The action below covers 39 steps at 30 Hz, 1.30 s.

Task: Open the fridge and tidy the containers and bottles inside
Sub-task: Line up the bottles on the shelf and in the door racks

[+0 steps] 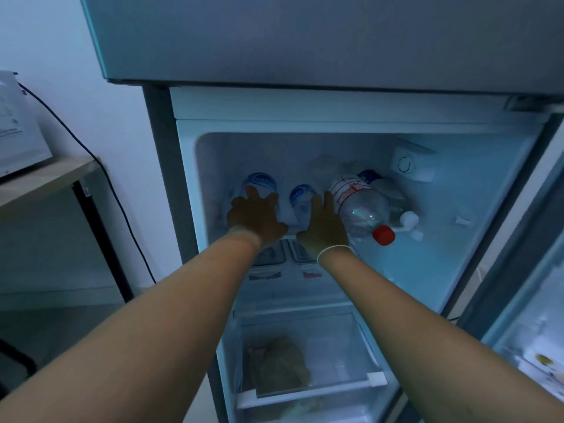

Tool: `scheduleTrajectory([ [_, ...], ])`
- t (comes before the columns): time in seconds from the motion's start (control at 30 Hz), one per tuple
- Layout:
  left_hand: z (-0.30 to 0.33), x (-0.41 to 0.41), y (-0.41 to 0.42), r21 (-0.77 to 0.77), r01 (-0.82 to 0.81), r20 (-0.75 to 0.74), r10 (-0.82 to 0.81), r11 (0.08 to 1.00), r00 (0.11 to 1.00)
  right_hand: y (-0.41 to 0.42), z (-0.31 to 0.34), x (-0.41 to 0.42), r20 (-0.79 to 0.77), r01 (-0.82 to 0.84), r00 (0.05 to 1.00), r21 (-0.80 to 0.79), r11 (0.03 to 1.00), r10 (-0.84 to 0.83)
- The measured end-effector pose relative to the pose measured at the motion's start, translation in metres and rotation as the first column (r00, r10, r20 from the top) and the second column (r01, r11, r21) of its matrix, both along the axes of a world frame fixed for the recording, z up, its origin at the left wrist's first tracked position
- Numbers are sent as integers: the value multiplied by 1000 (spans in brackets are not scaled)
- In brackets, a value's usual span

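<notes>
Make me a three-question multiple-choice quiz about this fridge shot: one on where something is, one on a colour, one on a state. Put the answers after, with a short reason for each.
1. Where does the brown bag lie?
A. On the top shelf
B. In the clear bottom drawer
C. On the wooden table

2. What colour is the cap of the big bottle lying on its side?
A. Red
B. Green
C. Black

3. What state is the fridge door in?
A. Shut
B. Taken off
C. Swung open to the right

Answers:
1 B, the bag shows through the drawer's clear front, low in the fridge.
2 A, the cap facing the camera is red, just right of the right hand.
3 C, the inside lies open, both hands reach the top shelf, the left hand at a blue-labelled bottle, and the door's inner side stands at the right.
</notes>
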State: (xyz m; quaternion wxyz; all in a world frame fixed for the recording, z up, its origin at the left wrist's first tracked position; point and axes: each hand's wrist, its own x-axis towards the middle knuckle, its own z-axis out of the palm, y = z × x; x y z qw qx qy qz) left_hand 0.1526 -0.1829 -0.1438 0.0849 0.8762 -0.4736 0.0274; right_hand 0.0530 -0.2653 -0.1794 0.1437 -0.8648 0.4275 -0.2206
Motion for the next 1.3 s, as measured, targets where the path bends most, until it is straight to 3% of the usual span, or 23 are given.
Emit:
scheduleTrajectory([
  [0.13, 0, 1, 3, -16, 11, -13, -11, 1000, 1000, 10, 5, -7, -31, 28, 999, -38, 999, -29],
  [0.3, 1, 3, 4, -28, 17, -21, -18, 999, 1000, 16, 15, -9, 22, 110, 994, 47, 993, -111],
  [0.43, 1, 3, 5, -21, 25, -10, -25, 999, 1000, 22, 18, -10, -40, 160, 987, 109, 981, -157],
  [0.73, 6, -1, 3, 34, 43, -21, -42, 998, 999, 47, 23, -43, -97, 149, 986, 142, 979, -136],
  [0.87, 8, -6, 3, 57, 40, -76, -36, 998, 997, 64, 28, -81, -49, 135, 990, 74, 988, -132],
  [1.0, 11, -27, 10, 80, 40, -38, -37, 996, 999, 84, 36, -117, -81, 130, 988, 22, 991, -128],
  [1.3, 17, -122, 35, -12, 283, 68, -282, 959, 957, 141, 36, -208, -278, 197, 940, -28, 980, -197],
])
